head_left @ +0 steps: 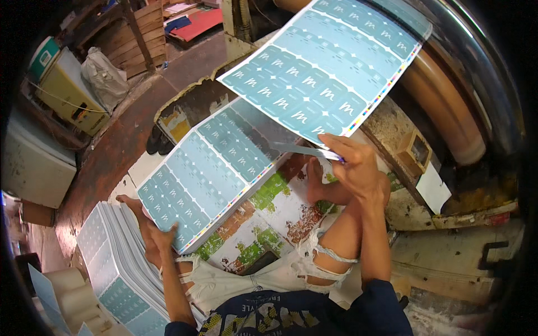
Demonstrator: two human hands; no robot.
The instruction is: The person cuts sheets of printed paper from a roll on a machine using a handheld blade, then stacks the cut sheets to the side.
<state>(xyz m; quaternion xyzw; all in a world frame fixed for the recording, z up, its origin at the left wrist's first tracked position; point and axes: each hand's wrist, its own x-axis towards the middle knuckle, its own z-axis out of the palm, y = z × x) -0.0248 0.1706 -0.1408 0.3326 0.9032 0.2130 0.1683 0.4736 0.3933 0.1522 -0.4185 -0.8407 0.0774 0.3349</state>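
My right hand [354,168] is closed around a long, flat blade-like tool [302,149], perhaps a knife, with a bit of purple near my fingers. Its fingertips meet the low corner of a teal printed sheet [302,73], which slopes up to the shiny metal roller. My left hand [163,238] is at the near left corner of a stack of matching printed sheets [196,159], thumb on top and closed on that corner; its other fingers are mostly hidden. The raised sheet overlaps the far end of this stack, and the blade's tip lies over it.
Another thick stack of printed sheets [120,263] leans at my left. A large metal roller [476,45] and a brown roller [448,106] stand at the far right, by a small wooden box [414,150]. My bare legs flank a paint-worn board [269,210]. Dark sandals [159,143] lie beyond.
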